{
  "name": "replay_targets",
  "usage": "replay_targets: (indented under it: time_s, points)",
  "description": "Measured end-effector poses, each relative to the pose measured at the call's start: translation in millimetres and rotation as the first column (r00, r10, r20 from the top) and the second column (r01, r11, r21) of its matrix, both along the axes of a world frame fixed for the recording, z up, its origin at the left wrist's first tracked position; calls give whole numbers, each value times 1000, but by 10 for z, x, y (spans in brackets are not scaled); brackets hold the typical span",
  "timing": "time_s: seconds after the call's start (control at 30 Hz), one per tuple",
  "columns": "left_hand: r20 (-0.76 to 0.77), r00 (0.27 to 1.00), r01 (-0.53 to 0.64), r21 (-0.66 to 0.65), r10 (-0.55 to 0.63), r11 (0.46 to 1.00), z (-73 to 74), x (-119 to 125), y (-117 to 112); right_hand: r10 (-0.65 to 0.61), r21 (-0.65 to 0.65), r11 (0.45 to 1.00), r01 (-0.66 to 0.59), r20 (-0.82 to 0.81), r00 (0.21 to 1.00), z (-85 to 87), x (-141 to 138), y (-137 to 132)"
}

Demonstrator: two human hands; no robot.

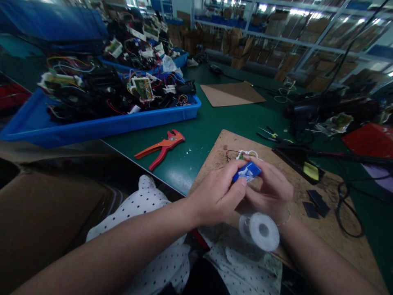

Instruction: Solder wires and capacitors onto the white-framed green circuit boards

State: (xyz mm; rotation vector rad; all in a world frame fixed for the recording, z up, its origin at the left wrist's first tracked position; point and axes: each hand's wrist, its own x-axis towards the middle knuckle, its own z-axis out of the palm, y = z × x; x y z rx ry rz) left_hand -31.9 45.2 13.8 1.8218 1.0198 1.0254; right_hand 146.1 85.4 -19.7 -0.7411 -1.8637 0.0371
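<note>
A white spool (260, 230) lies at the near edge of the brown work board (337, 229), just beside the right wrist, probably to keep it within easy reach. Above the board, the left hand (215, 196) and right hand (270, 190) meet. Fingertips of both are clamped on a small blue module (247, 171), which is tilted upward, apparently to expose its face. Thin leads (242, 153) trail from it. Red wire strippers (161, 147) lie on the green bench (215, 119). Beyond, a blue tray (123, 123) holds tangled wired assemblies and circuit boards.
</note>
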Motion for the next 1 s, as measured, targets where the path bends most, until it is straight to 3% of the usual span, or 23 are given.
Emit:
replay_targets:
  time_s: [1.0]
  points:
    - [-55,998,49,96,-44,994,-9,-30,8,48,-11,999,-48,24,999,-9,24,-3]
